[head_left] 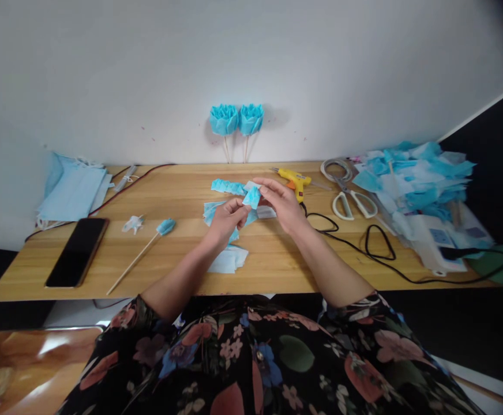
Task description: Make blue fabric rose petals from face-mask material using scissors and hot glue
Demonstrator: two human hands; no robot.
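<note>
Above the middle of the table, a small blue-and-white piece of mask fabric (252,197) is pinched between both hands. My left hand (229,219) grips its lower left corner with closed fingers. On the upper right side, my right hand (280,202) has thumb and fingers closed on the same piece. Just behind lies a row of folded blue fabric pieces (228,186). Flat blue fabric pieces (213,212) lie partly hidden under the hands, and pale cut pieces (229,259) rest nearer the front edge. A yellow glue gun (295,180) lies beyond my right hand.
Two blue fabric flowers (236,120) on sticks lean against the wall. On the left are face masks (72,187), a phone (77,252) and a stick with a blue bud (165,226). On the right, scissors (352,202), a black cord (342,237) and a fabric heap (420,176).
</note>
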